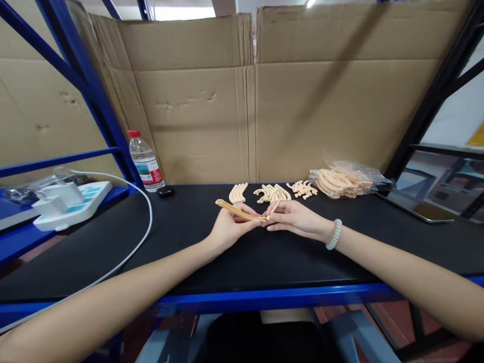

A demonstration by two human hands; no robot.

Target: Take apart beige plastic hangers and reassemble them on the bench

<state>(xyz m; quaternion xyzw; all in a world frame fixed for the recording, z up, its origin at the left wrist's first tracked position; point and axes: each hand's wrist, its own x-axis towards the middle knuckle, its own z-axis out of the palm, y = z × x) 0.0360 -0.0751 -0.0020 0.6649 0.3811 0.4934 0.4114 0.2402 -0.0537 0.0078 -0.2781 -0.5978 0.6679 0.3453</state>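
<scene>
My left hand (226, 231) is closed round a long, slightly curved tan strip (236, 209), whose far-left end sticks up past the thumb. In my right hand (297, 217), a thin pale curved piece (275, 207) is pinched between thumb and fingers. Its lower end meets the right end of the strip, and the fingertips of both hands come together there. Whether the two parts are joined, I cannot tell. Just beyond the hands lie a row of curved pale strips (238, 193), a second group of curved pieces (282, 193) and a pile of small pieces (303, 189).
A clear plastic bag of pale parts (340, 180) lies at the back right beside a flat dark tablet-like panel (416, 207). On the left are a water bottle (146, 164), a small black object (165, 191), a power strip (77, 204) and a white cable (150, 217). Cardboard (196, 111) walls the back.
</scene>
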